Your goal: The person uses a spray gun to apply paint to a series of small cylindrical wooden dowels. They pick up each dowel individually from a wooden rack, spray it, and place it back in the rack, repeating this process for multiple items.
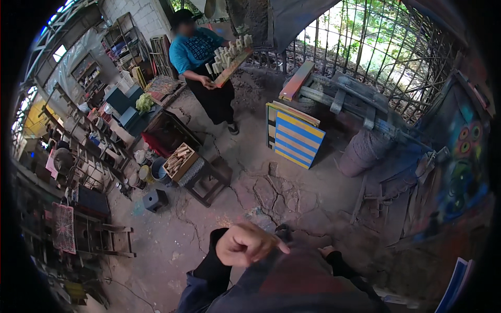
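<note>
My left hand (245, 244) is raised in front of my chest, its fingers curled in and the forefinger sticking out to the right; nothing shows in it. A dark sleeve covers that forearm. Only a sliver of my right hand (327, 254) peeks out beside my dark and red clothing, with its fingers hidden. Below both hands lies a cracked concrete floor (276, 193). At the back stands another person in a blue shirt (195, 49), both hands carrying a tilted wooden board (232, 65) that bears several pale upright cylinders.
A blue and yellow striped panel (297, 138) leans mid-floor. A wooden stool (206, 180) holds a box of wood pieces (180, 159). Cluttered shelves and frames (78, 156) line the left. A grey barrel (362, 151) and timber lie right, under a metal grille (386, 47).
</note>
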Demonstrator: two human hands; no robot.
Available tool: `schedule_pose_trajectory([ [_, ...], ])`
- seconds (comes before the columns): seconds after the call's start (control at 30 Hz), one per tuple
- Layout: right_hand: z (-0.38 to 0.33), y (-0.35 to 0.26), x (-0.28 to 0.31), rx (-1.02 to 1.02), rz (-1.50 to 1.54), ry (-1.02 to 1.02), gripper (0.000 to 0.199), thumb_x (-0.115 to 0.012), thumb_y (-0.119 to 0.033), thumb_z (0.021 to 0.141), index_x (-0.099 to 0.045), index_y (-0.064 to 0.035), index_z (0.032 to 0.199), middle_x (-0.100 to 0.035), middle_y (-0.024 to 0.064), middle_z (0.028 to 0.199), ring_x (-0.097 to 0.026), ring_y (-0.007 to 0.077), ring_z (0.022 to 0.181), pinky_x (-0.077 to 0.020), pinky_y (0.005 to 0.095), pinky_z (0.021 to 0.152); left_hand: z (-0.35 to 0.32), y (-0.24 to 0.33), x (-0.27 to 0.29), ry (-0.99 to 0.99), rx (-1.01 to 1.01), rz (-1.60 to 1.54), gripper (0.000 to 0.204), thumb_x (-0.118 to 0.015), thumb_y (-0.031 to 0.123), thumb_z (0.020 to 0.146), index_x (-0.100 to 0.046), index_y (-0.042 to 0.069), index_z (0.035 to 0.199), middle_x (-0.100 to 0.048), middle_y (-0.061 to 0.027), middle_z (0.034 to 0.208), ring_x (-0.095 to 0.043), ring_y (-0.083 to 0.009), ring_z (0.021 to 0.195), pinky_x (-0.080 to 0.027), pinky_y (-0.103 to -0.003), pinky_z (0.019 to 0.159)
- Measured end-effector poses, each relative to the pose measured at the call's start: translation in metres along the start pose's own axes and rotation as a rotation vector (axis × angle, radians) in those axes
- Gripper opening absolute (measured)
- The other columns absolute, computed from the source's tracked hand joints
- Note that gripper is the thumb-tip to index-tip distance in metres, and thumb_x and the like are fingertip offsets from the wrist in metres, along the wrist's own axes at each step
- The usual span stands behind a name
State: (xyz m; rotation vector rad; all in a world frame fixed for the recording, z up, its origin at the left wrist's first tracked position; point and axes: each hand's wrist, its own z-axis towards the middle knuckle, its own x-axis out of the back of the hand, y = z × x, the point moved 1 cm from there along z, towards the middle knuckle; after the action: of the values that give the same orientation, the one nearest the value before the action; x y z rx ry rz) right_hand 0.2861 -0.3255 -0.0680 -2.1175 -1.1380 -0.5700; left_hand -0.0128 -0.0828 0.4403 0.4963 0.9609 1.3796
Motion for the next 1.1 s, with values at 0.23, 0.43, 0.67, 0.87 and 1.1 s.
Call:
schedule_pose_trajectory([
  [0.23, -0.009, -0.001, -0.012, -0.04, 0.163, 0.067, 0.051, -0.048, -0.048, 0.089, -0.07, -0.0024, 0.093, -0.067, 0.0219, 0.096, -0.063, 0.0377, 0.096, -0.0467, 0.0451, 0.09, 0.035, 0.009, -0.078, -0.726, -0.127, -0.026, 0.023, -0.063, 0.026, 0.092, -0.06, 0.003, 0.097, -0.052, -0.0173, 0.104, -0.054, -0.0298, 0.082, -0.046, -0.041, 0.07],
  [0.43, -0.018, 0.014, -0.02, -0.062, 0.241, 0.105, 0.051, -0.052, -0.049, 0.086, -0.072, -0.0026, 0.08, -0.069, 0.0194, 0.086, -0.066, 0.0338, 0.085, -0.0503, 0.0409, 0.083, 0.031, -0.002, -0.08, -0.881, -0.021, -0.142, 0.025, -0.058, 0.026, 0.094, -0.055, 0.005, 0.081, -0.05, -0.0164, 0.094, -0.052, -0.0318, 0.08, -0.042, -0.041, 0.065],
  [0.67, -0.032, 0.028, -0.022, 0.082, 0.131, 0.273, 0.049, -0.05, -0.047, 0.089, -0.074, -0.0076, 0.073, -0.07, 0.0124, 0.075, -0.066, 0.0299, 0.077, -0.0513, 0.0404, 0.079, 0.058, 0.009, -0.096, -0.805, -0.168, -0.096, 0.021, -0.054, 0.016, 0.096, -0.058, 0.004, 0.08, -0.058, -0.0152, 0.091, -0.052, -0.0253, 0.065, -0.043, -0.037, 0.058],
  [0.87, -0.079, 0.029, -0.035, -0.294, 0.493, 0.357, 0.044, -0.059, -0.043, 0.089, -0.072, -0.0047, 0.071, -0.069, 0.0078, 0.065, -0.068, 0.0203, 0.06, -0.0545, 0.0335, 0.065, 0.056, -0.015, -0.125, -0.312, -0.519, -0.248, 0.02, -0.053, 0.013, 0.093, -0.053, 0.004, 0.075, -0.058, -0.012, 0.075, -0.05, -0.0196, 0.053, -0.04, -0.03, 0.045],
  [1.1, -0.128, -0.042, -0.081, -0.481, 0.761, 0.527, 0.044, -0.065, -0.042, 0.082, -0.067, 0.0012, 0.074, -0.064, 0.0217, 0.073, -0.063, 0.0375, 0.07, -0.0473, 0.0443, 0.068, 0.052, -0.082, -0.198, 0.021, -0.506, -0.775, 0.027, -0.056, 0.02, 0.094, -0.05, 0.004, 0.072, -0.053, -0.009, 0.07, -0.048, -0.0188, 0.052, -0.037, -0.03, 0.044],
])
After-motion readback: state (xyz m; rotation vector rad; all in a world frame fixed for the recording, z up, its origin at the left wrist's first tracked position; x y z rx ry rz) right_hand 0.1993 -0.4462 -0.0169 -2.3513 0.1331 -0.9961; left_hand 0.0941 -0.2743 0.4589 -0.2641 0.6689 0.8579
